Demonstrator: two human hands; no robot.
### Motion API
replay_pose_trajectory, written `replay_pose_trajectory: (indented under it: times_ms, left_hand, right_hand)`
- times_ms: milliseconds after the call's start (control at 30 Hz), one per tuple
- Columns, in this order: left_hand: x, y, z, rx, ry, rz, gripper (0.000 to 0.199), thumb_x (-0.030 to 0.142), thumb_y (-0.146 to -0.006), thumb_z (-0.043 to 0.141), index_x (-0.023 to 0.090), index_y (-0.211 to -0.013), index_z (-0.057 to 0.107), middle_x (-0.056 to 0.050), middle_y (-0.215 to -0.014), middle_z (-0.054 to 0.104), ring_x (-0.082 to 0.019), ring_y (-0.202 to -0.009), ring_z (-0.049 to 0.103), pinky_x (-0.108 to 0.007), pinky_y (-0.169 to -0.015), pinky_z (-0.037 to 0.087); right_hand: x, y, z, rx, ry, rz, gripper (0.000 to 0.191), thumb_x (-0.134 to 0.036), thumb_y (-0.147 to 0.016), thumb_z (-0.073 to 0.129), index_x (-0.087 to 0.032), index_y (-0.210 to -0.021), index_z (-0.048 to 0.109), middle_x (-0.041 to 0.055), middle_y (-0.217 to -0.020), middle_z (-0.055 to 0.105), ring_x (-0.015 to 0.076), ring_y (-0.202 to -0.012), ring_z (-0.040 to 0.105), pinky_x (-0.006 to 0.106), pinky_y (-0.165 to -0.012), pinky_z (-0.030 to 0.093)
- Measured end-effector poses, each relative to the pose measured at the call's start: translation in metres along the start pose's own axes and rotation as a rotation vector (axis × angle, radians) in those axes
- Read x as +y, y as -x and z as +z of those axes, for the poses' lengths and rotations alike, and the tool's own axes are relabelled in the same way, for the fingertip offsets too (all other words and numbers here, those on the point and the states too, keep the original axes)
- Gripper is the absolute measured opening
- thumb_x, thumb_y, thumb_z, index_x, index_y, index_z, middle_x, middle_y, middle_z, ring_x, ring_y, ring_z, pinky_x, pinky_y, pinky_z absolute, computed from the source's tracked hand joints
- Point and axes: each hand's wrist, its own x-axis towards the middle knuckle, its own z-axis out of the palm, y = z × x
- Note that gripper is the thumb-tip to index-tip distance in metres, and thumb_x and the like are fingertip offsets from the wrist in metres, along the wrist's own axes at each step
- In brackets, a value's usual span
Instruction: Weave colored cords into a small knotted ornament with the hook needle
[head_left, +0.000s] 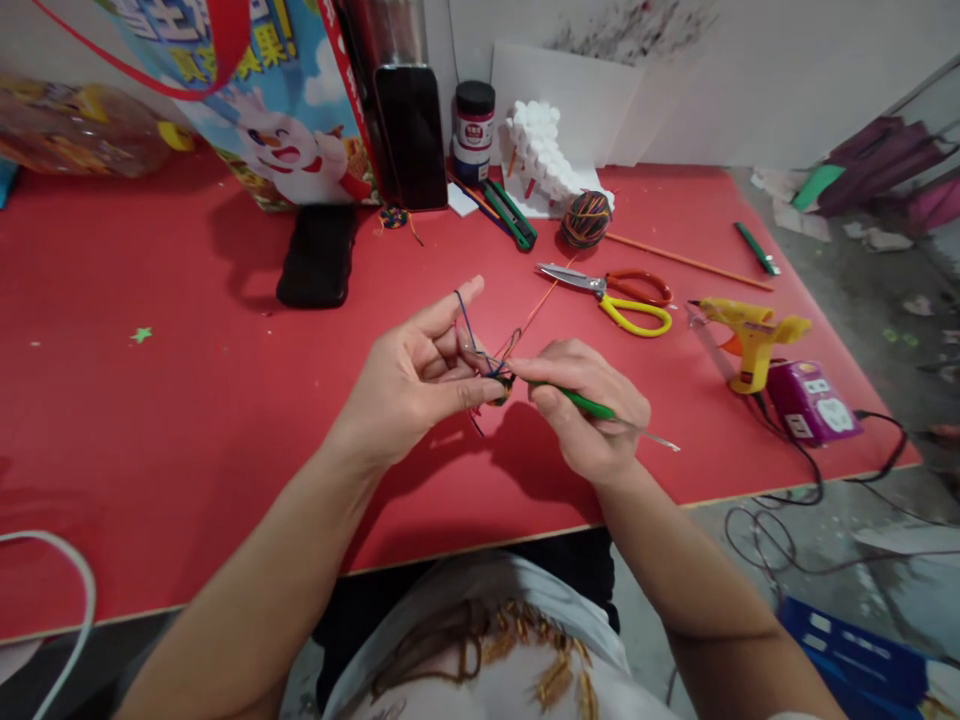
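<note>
My left hand (420, 375) pinches a small dark multicoloured crochet piece (500, 389) between thumb and fingers, with its index finger raised and a blue strand of yarn (466, 318) looped over it. My right hand (589, 405) grips a crochet hook (581, 402) by its green handle; one metal end sticks out to the right, the other meets the crochet piece. An orange length of yarn runs from the work back toward a multicoloured yarn ball (586, 220). Scissors (604, 287) with red and yellow handles lie just beyond my right hand.
A yellow glue gun (756, 338) and a purple box (814, 402) with cables sit at the right edge. Farther back are a green cutter (510, 213), a jar (473, 132), an upright phone (411, 137), a black case (318, 256) and a printed bag (277, 110).
</note>
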Motion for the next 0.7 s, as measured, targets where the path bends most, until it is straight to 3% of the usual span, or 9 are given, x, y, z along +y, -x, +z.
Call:
replay_pose_trajectory:
  times_ms: [300,533,700]
  left_hand:
    - [0.002,0.0,-0.005,-0.04,-0.041,0.022,0.088,0.003,-0.063,0.097,0.023,-0.144,0.071,0.001,-0.077,0.074,-0.013,-0.066,0.069,-0.023,-0.066,0.062]
    - [0.005,0.0,-0.007,-0.081,-0.053,0.001,0.082,0.003,-0.063,0.096,0.027,-0.139,0.076,0.001,-0.077,0.071,-0.011,-0.066,0.067,-0.021,-0.064,0.062]
    - [0.01,0.001,-0.013,-0.173,-0.086,-0.052,0.08,0.004,-0.07,0.093,0.033,-0.141,0.074,0.001,-0.08,0.069,-0.009,-0.067,0.065,-0.017,-0.063,0.06]
  right_hand:
    - [0.002,-0.003,-0.011,-0.007,-0.122,0.045,0.02,-0.022,-0.097,0.072,-0.023,-0.113,0.084,0.0038,-0.081,0.078,0.0188,-0.071,0.07,0.037,-0.068,0.058]
    - [0.002,-0.007,-0.016,-0.018,-0.215,0.051,0.02,-0.018,-0.095,0.074,-0.021,-0.111,0.085,0.0048,-0.082,0.078,0.0179,-0.069,0.067,0.036,-0.068,0.055]
    - [0.005,-0.008,-0.022,-0.033,-0.321,0.078,0.02,-0.018,-0.092,0.077,-0.018,-0.11,0.087,0.0055,-0.079,0.077,0.0172,-0.066,0.065,0.035,-0.066,0.052]
